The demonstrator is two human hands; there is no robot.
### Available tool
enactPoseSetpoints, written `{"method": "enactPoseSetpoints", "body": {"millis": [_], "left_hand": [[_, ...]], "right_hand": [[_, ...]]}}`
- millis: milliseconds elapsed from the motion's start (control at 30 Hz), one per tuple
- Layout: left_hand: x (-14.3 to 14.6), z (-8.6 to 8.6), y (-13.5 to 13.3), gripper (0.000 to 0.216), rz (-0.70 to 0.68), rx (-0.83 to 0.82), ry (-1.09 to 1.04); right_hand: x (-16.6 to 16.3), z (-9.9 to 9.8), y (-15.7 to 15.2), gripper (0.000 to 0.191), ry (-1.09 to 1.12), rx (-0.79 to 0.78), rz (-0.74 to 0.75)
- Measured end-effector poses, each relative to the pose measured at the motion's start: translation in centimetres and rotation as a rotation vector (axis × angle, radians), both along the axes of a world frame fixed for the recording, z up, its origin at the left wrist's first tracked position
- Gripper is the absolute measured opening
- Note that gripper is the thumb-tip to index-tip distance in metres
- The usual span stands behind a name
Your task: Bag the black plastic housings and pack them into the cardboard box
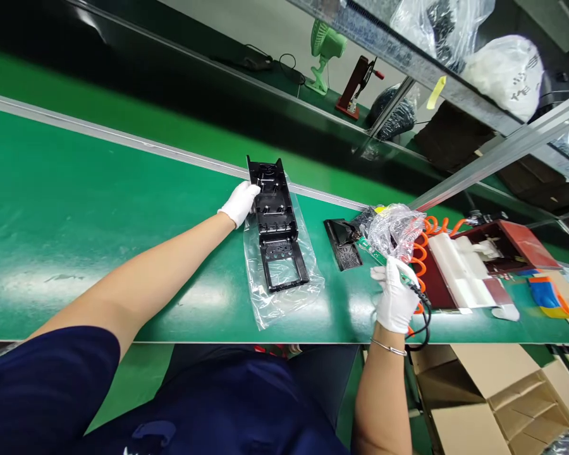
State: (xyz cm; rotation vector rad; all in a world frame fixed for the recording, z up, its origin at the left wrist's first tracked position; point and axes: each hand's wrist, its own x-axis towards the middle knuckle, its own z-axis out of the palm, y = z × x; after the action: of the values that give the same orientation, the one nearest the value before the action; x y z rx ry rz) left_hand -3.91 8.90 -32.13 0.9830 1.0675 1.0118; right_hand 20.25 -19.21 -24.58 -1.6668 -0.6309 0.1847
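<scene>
My left hand (239, 203), in a white glove, grips the upper left edge of a long black plastic housing (275, 205). The housing lies open side up on a clear plastic bag (260, 297), and its lower end is a frame with a rectangular opening. Also gloved, my right hand (396, 296) is closed around a slim green strip (372, 251), possibly a circuit board, with black cable (425, 322) trailing below. The strip's far end reaches a smaller black plastic part (344, 245); I cannot tell whether they touch.
Crumpled clear plastic (396, 229) and a coiled orange air hose (422, 253) lie beyond my right hand. A dark red box (526, 243) with white foam (459, 268) stands further right. A metal post (502, 151) rises behind. Cardboard boxes (483, 392) sit below the bench edge.
</scene>
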Motion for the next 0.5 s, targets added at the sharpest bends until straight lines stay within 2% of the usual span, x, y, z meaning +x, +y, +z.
{"method": "enactPoseSetpoints", "body": {"millis": [100, 233, 333, 500], "left_hand": [[0.0, 0.2, 0.0, 0.006, -0.015, -0.012, -0.014], [0.0, 0.0, 0.1, 0.003, -0.023, -0.023, -0.004], [-0.1, -0.1, 0.1, 0.003, -0.019, -0.034, -0.003], [0.0, 1.0, -0.5, 0.003, 0.002, -0.035, 0.016]], "right_hand": [[0.5, 0.6, -0.9, 0.043, -0.193, -0.059, 0.048], [2.3, 1.0, -3.2, 0.04, -0.267, -0.129, 0.138], [3.6, 1.3, -4.6, 0.037, -0.401, -0.177, 0.206], [4.0, 3.3, -5.6, 0.025, -0.584, -0.21, 0.301]]}}
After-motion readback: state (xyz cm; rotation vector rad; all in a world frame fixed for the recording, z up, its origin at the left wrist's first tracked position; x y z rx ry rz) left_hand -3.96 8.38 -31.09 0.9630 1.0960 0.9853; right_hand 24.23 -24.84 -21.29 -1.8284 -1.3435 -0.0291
